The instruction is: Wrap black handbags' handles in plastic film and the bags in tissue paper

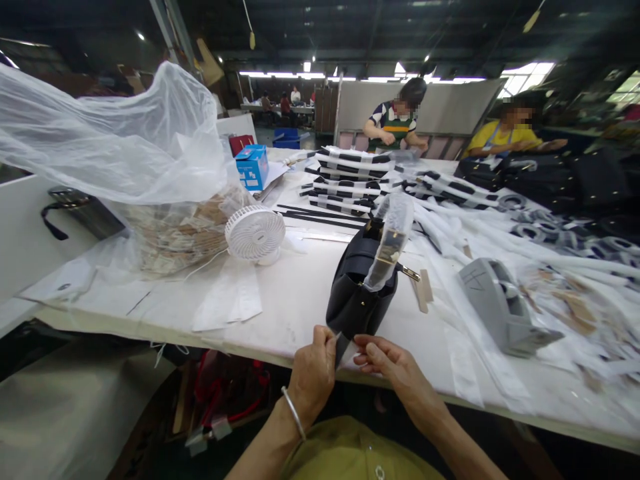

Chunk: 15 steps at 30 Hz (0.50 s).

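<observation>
A black handbag [357, 287] stands on the table in front of me, its raised handle [387, 247] wrapped in white translucent packing film. Just below the bag, at the table's front edge, my left hand [314, 370] is closed on a short dark strip [342, 349] with thin translucent film at its side. My right hand [387, 360] is at the strip's right, thumb and fingertips pinched at the edge of that film. The strip's lower end is partly hidden by my fingers. A metal zip pull [410, 272] sticks out beside the bag.
Left are a white fan [255, 233], a plastic bag of small pieces [175, 233] and a steel flask [85, 210]. A grey tape dispenser [500, 307] stands right. Wrapped straps [350, 180] are piled behind, with a blue box [252, 167]. Two people [395, 123] work across the table.
</observation>
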### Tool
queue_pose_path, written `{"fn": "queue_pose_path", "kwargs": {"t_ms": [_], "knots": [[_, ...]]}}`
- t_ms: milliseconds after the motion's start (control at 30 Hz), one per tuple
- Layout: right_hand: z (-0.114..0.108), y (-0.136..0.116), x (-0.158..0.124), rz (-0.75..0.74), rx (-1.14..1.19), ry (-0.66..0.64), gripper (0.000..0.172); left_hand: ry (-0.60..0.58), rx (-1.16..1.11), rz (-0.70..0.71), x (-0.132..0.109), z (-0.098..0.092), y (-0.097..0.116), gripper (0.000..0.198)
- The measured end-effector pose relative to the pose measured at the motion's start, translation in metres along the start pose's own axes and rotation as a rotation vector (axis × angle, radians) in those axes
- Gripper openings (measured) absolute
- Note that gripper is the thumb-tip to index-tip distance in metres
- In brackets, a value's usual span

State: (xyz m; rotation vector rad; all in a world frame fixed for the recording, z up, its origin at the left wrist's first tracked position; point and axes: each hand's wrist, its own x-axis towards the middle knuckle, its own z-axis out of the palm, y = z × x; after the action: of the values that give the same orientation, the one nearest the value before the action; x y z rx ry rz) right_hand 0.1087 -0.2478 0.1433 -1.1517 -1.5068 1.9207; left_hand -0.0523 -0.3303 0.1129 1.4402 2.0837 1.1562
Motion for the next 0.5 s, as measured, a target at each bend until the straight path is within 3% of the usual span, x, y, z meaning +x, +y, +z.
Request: {"fn": "queue_pose_path", "kwargs": {"t_ms": [133,333,500], "knots": [[-0.005,0.001,-0.003,0.015,0.009,-0.038,0.066,0.004,-0.062,-0.055,0.009,0.000,0.014,0.020],[0.000,-0.005,0.000,-0.041,0.042,-0.098,0.062,0.114,-0.249,-0.100,0.045,-0.002,0.041,0.020],[0.009,-0.021,0.005,-0.078,0.127,-0.043,0.063,0.140,-0.221,-0.073,0.059,-0.002,0.053,0.018]]}}
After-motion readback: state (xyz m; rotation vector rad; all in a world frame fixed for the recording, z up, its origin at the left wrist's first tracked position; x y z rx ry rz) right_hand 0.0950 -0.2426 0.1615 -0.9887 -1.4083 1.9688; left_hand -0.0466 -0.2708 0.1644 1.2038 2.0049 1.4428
